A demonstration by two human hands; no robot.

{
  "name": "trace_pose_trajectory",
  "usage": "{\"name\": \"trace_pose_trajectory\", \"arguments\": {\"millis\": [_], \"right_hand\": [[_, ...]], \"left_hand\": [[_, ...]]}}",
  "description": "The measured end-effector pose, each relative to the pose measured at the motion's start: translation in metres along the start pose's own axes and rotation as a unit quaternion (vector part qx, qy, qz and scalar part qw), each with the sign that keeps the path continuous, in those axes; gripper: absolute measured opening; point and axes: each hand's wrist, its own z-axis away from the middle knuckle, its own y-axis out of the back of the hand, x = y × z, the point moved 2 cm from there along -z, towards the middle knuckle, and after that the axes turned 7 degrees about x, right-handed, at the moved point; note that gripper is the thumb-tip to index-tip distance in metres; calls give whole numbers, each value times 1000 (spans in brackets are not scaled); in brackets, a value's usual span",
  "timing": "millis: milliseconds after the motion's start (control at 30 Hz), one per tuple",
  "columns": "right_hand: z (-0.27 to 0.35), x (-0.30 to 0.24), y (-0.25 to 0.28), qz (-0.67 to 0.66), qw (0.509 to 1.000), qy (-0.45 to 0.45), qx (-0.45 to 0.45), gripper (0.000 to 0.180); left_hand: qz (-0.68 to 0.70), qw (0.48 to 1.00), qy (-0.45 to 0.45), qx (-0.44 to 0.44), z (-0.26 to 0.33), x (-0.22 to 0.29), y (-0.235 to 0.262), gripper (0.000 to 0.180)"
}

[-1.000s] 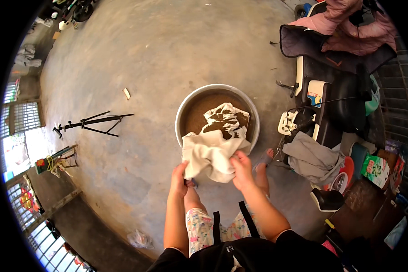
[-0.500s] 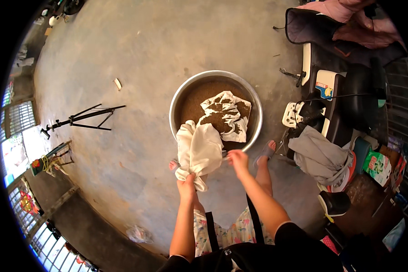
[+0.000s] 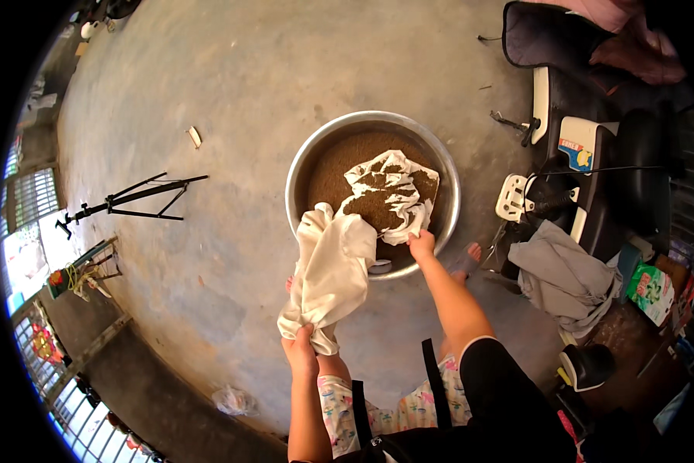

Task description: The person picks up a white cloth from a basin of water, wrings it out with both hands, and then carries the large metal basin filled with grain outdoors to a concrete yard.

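A large round metal basin (image 3: 454, 177) stands on the floor in front of me, with brown grainy material (image 3: 327, 174) spread over its bottom. On that material lies a crumpled white cloth (image 3: 408, 202), with brown grains scattered on its folds. My right hand (image 3: 421, 245) is closed on the cloth's near right corner, at the basin's rim. My left hand (image 3: 300, 349) grips the gathered lower end of a cream cloth (image 3: 333, 266), bulky like a bag, whose upper part rests over the basin's near left rim. A small grey object (image 3: 380, 267) shows beside it, its kind unclear.
At right stands a scooter (image 3: 586, 158) with a grey cloth (image 3: 567, 270) near it and a green packet (image 3: 650, 293) beyond. A black tripod (image 3: 135, 201) lies to the left. Clear crumpled plastic (image 3: 235, 400) sits on the floor near a low wall (image 3: 92, 347).
My right hand has moved right and forward from beside the cream cloth onto the white cloth's corner. My left hand has drawn the cream cloth's lower end toward me and slightly left.
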Motion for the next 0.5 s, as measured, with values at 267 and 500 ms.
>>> {"name": "trace_pose_trajectory", "arguments": {"millis": [267,500], "right_hand": [[104,-88,55,12,983,182,-29,23],[172,-161,92,-44,978,202,-19,32]], "left_hand": [[-85,995,17,-44,15,32,-11,14],[-136,987,-16,-87,32,59,-11,16]]}}
